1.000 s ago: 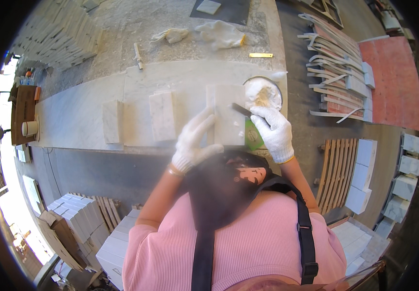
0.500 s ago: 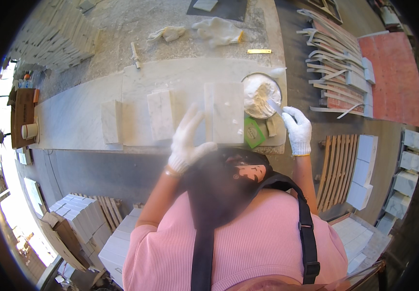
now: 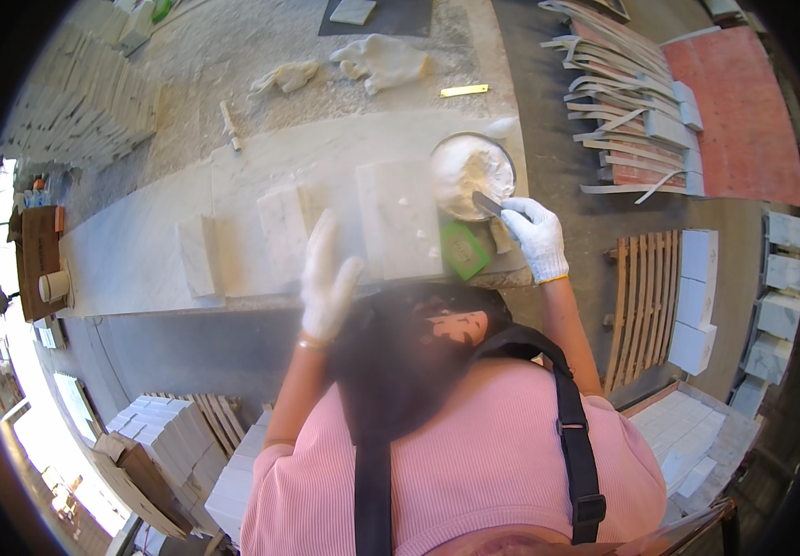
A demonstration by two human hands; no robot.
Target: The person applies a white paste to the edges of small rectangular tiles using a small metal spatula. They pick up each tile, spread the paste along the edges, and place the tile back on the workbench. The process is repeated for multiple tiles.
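Note:
My right hand (image 3: 537, 243), in a white knit glove, grips a putty knife (image 3: 486, 203). Its blade dips into the white paste or powder (image 3: 470, 173) filling a round bowl (image 3: 515, 176) on the bench. My left hand (image 3: 328, 289), also gloved, is held up over the bench's near edge. Its thumb stands away from the fingers and nothing is in it. Just beyond it lie pale marble tiles: one large tile (image 3: 402, 221) with white spots beside the bowl, a middle one (image 3: 281, 232) and a left one (image 3: 198, 258). A green packet (image 3: 465, 250) sits below the bowl.
Spare gloves (image 3: 383, 63), a yellow strip (image 3: 464, 91) and a small whitish stick (image 3: 229, 126) lie farther back on the dusty bench. Tile slabs (image 3: 85, 93) are stacked at far left. To the right are a strip-covered red board (image 3: 738, 111) and a wooden pallet (image 3: 643, 306).
The view has shifted, so bench things appear farther left. The knife has turned in my right hand, its blade now looking dark. My left hand has turned more upright, still empty.

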